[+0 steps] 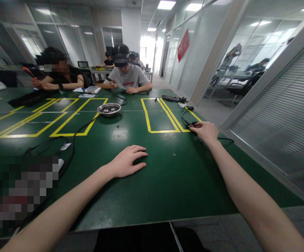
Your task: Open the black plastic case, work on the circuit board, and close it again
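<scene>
My left hand [128,161] lies flat on the green table [157,189], fingers stretched out and holding nothing. Farther out to the right, my right hand [206,133] has its fingers closed on a small dark part of a black cable [186,118]. The fingers partly cover that part, so its exact kind is unclear. From there the cable curves away to a black end piece [191,108], and a length of black cable [227,139] shows on the other side of the hand.
A metal bowl [109,110] with small metal parts stands mid-table, near yellow tape outlines [165,132]. A folded black tripod-like object [174,99] lies at the far right. Another black cable [73,150] runs along the left. Two people [128,75] sit across the table, one holding a screwdriver-like tool.
</scene>
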### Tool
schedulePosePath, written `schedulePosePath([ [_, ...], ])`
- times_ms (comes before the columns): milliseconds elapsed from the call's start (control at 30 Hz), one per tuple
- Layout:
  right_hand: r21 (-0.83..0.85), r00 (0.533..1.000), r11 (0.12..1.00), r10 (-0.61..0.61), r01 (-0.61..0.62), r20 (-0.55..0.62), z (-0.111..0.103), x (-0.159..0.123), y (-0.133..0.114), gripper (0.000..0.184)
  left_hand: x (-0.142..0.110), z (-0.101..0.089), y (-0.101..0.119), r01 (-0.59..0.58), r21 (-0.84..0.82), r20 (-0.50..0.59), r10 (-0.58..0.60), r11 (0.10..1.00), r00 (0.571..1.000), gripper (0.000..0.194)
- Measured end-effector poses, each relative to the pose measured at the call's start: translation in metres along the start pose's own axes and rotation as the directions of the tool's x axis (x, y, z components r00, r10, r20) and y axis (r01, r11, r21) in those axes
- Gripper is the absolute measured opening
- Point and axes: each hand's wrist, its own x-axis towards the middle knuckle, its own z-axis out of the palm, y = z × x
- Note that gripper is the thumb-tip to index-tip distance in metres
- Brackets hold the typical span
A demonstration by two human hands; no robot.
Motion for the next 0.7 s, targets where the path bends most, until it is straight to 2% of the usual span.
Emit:
schedulePosePath([
  [267,-0.062,1.0,0.998,-0.029,0.029,-0.003,0.0,-0.002,-0.003,0.036,-0.001,0.0,-0.001,-0.008,-0.021,-0.013,0.008,1.0,1.0,0.033],
  [467,-0.159,0.995,0.986,0.066,-0.054,0.072,-0.004,-0.006,-0.01,0.037,-0.001,0.001,-0.001,0.007,-0.02,-0.001,-0.007,1.0,1.0,0.034],
  [700,-0.087,0.997,0.996,-0.001,0.007,0.077,-0.003,-0.004,-0.006,0.03,-0.002,0.001,-0.001,-0.007,-0.026,-0.011,0.007,1.0,1.0,0.034],
])
